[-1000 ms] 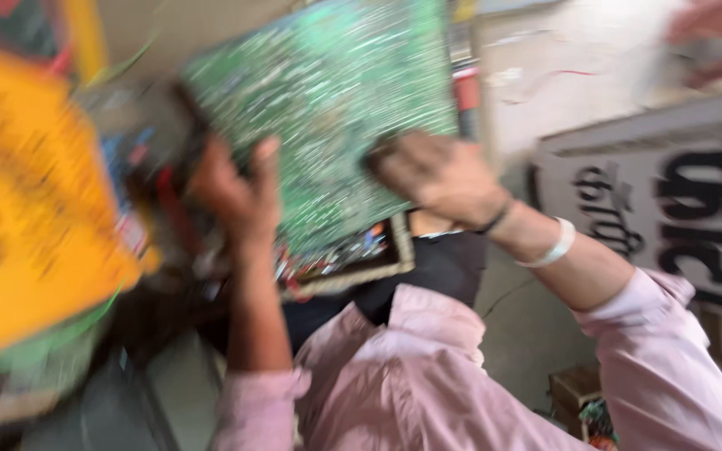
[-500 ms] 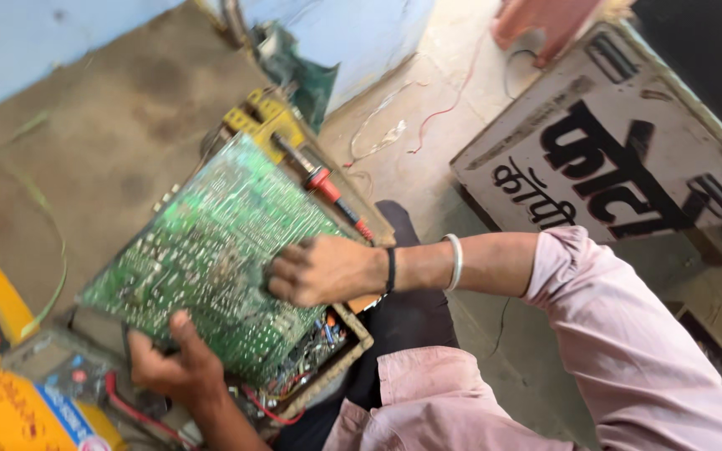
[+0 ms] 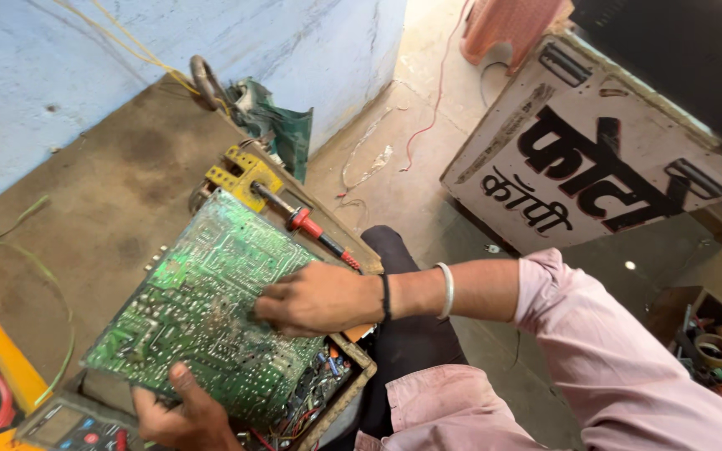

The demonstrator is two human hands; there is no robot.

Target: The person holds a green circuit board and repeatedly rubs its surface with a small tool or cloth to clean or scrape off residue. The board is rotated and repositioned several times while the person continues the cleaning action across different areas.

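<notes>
A large green circuit board [image 3: 202, 309] lies solder side up over a shallow wooden tray [image 3: 353, 372] full of small parts. My left hand [image 3: 185, 413] grips the board's near edge from below, thumb on top. My right hand [image 3: 315, 299] rests flat on the board's right side, fingers spread on the solder face; a black band and a white bangle circle that wrist. A red-handled screwdriver [image 3: 311, 230] lies just beyond the board, next to a yellow metal part [image 3: 240, 175].
A brown work board [image 3: 102, 200] leans along the blue wall [image 3: 60, 58]. A white sign panel [image 3: 595, 159] stands to the right on the concrete floor [image 3: 394, 167]. A box of tape rolls and tools [image 3: 712, 351] sits at far right. A meter [image 3: 68, 426] lies at lower left.
The view has swung and steadied. The board has come down from upright in front of me to lying flat over the tray, both hands still on it.
</notes>
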